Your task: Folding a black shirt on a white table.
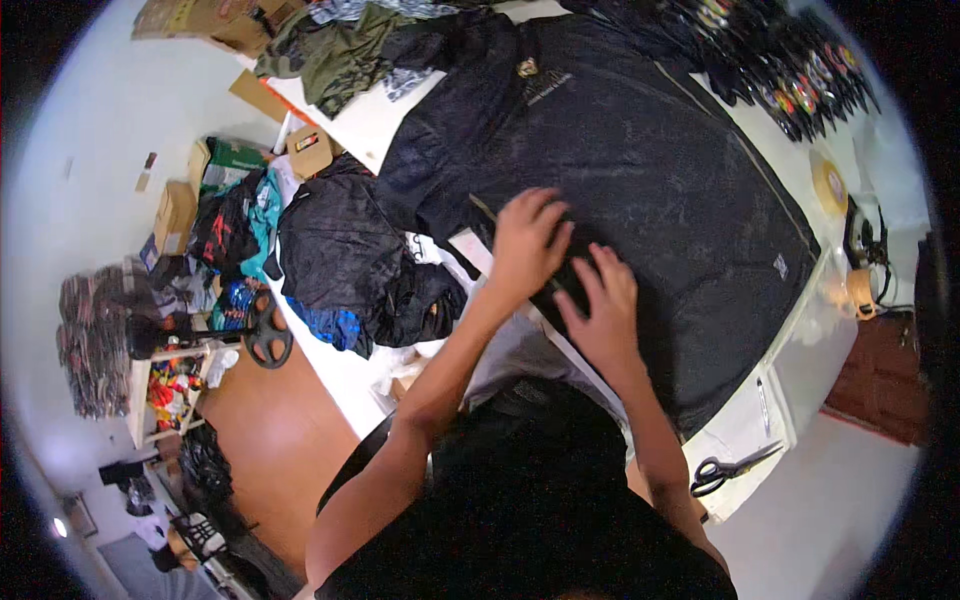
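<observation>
A large black fabric garment [650,170] with a pale line along its right edge lies spread across the white table [355,135]. Over its near left part are 2 bare hands: the left hand [530,245] is unclenched, fingers bent and blurred; the right hand [605,315], just beside it, has loosely spread fingers. Whether they press the cloth, I cannot tell. Crumpled black clothing [335,235] lies left; black-handled metal scissors [738,467] lie near right.
</observation>
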